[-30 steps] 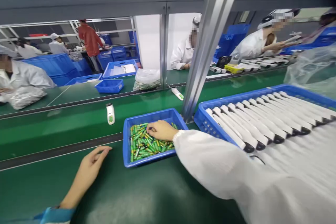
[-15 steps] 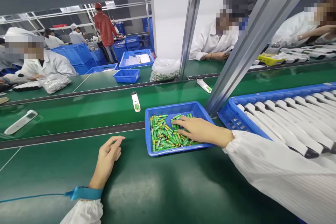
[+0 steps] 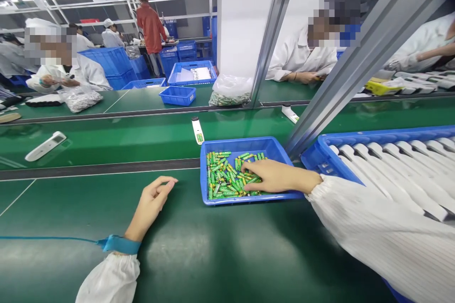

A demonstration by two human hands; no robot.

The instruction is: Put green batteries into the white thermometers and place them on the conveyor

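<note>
My right hand point(image 3: 273, 176) reaches into a blue plastic tray point(image 3: 241, 144) and rests on a loose heap of green cylindrical batteries point(image 3: 223, 180). I cannot tell whether its fingers hold a battery. My left hand point(image 3: 151, 203) lies beside the tray on the green conveyor belt point(image 3: 71, 203), fingers loosely curled around nothing. A blue wrist strap point(image 3: 119, 245) circles my left wrist, with a thin blue cord running left. My white sleeve point(image 3: 373, 232) covers the right forearm.
A blue crate of white elongated devices point(image 3: 391, 180) stands to the right, behind a metal post point(image 3: 369, 61). A white device point(image 3: 197, 130) stands on the belt, with another point(image 3: 45, 146) at left. Co-workers in white sit across the line, beyond more blue crates.
The view has swung, so the tray sits further right in the picture. My right hand has shifted toward the tray's right side, and my left wrist and strap have come into view.
</note>
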